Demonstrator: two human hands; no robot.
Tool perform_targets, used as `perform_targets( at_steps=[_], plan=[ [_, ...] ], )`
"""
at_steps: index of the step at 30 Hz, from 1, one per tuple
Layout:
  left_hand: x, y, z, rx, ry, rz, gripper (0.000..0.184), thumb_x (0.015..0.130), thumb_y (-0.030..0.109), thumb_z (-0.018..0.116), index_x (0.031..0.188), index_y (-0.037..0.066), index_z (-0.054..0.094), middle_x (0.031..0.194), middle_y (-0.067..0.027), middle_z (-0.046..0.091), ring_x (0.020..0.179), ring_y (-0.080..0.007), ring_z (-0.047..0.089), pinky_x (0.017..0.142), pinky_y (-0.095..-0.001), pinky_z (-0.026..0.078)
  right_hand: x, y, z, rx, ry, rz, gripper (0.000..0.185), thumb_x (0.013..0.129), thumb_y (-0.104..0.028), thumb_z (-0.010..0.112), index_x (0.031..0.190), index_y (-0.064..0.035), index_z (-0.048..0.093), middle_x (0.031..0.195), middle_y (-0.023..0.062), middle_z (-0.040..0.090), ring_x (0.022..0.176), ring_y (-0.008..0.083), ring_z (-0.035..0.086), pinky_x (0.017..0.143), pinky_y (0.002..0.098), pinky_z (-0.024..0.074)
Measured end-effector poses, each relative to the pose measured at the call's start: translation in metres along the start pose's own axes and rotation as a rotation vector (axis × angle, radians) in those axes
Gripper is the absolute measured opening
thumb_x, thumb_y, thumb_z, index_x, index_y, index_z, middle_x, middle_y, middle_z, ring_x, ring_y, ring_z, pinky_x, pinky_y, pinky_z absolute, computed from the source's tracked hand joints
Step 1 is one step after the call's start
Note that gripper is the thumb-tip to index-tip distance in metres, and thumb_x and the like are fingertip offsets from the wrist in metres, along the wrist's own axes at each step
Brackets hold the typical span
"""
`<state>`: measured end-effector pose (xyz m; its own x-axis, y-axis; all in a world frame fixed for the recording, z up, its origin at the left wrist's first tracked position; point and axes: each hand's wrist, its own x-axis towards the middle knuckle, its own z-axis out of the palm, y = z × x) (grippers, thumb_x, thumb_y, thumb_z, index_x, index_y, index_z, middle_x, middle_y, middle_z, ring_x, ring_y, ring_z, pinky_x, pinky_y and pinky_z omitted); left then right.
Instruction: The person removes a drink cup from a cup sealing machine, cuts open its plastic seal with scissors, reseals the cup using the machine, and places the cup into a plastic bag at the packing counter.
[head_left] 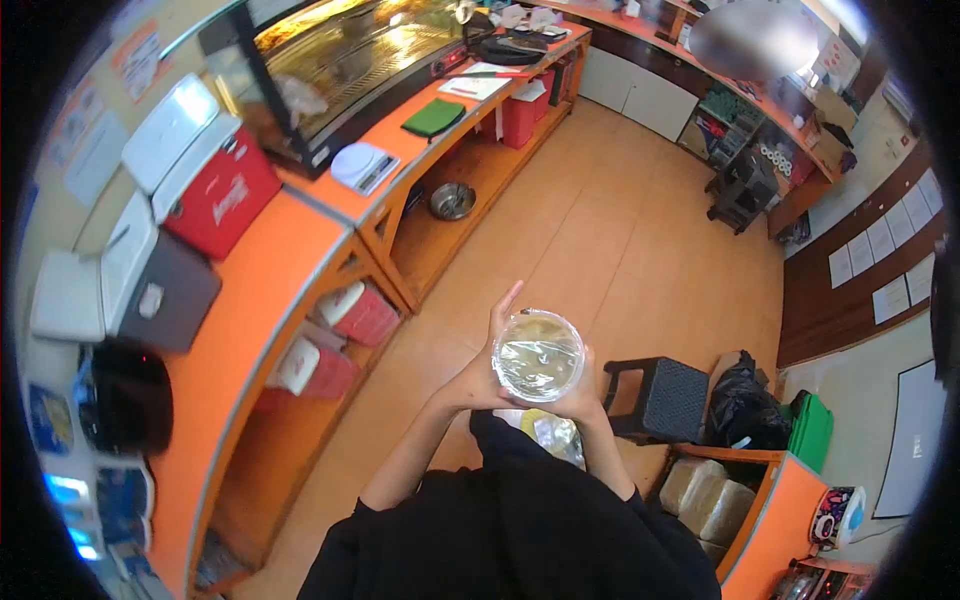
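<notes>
A round tub (540,357) with clear, shiny plastic wrap over its top sits between my two hands, in front of my body. Its contents look pale yellowish. My left hand (478,378) grips the tub's left side, with the thumb sticking up past the rim. Around the right side curves my right hand (581,397), its fingers partly hidden by the tub. Below my right hand, a yellowish item in clear plastic (556,436) shows close to my black shirt; I cannot tell what it rests on.
To the left runs an orange counter (262,262) bearing a red cooler box (222,192), a grey cooler box (165,290), a white kitchen scale (364,168) and a glass display warmer (350,60). A black stool (660,396) and black bag (745,405) stand right. Tiled floor (590,235) lies ahead.
</notes>
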<state>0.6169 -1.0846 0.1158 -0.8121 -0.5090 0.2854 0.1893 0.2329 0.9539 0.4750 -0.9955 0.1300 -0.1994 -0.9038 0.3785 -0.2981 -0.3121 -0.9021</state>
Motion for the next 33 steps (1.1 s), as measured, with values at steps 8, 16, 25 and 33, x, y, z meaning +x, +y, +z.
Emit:
perform_targets(
  at_steps=[8, 16, 25, 33],
  plan=[
    [0.188, -0.052, -0.096, -0.088, 0.026, 0.066, 0.114, 0.057, 0.021, 0.090, 0.146, 0.007, 0.022, 0.149, -0.0105, 0.023, 0.136, -0.0229, 0.032, 0.112, -0.0366, 0.029, 0.189, 0.068, -0.036, 0.067, 0.084, 0.059, 0.077, 0.058, -0.020, 0.089, 0.121, 0.0007, 0.052, 0.113, 0.0095, 0.063, 0.102, 0.0160, 0.061, 0.091, 0.0317, 0.0488],
    [0.391, -0.145, -0.193, -0.190, -0.028, -0.012, 0.091, 0.060, 0.027, 0.087, 0.136, 0.005, 0.043, 0.146, -0.0124, 0.033, 0.132, -0.0215, 0.037, 0.110, -0.0362, 0.031, 0.375, 0.208, -0.090, 0.075, 0.121, 0.138, 0.087, 0.056, -0.024, 0.090, 0.128, -0.0001, 0.047, 0.115, 0.0130, 0.061, 0.106, 0.0209, 0.061, 0.091, 0.0347, 0.0487],
    [0.687, -0.226, -0.273, -0.180, -0.427, 0.095, 0.114, 0.064, 0.040, 0.085, 0.148, 0.007, 0.017, 0.154, -0.0138, 0.012, 0.141, -0.0255, 0.022, 0.113, -0.0412, 0.025, 0.594, 0.320, -0.219, 0.034, 0.372, 0.239, 0.092, 0.053, -0.028, 0.094, 0.127, -0.0006, 0.046, 0.121, 0.0109, 0.058, 0.110, 0.0200, 0.058, 0.094, 0.0347, 0.0483],
    [0.922, -0.318, -0.260, -0.739, -0.279, -0.537, 0.082, 0.080, 0.025, 0.073, 0.145, 0.009, 0.026, 0.141, -0.0093, 0.038, 0.132, -0.0231, 0.038, 0.106, -0.0412, 0.038, 0.767, 0.446, -0.360, -0.007, 0.457, 0.199, 0.078, 0.059, -0.017, 0.090, 0.122, -0.0040, 0.045, 0.114, 0.0092, 0.058, 0.106, 0.0197, 0.059, 0.090, 0.0332, 0.0501]
  ],
)
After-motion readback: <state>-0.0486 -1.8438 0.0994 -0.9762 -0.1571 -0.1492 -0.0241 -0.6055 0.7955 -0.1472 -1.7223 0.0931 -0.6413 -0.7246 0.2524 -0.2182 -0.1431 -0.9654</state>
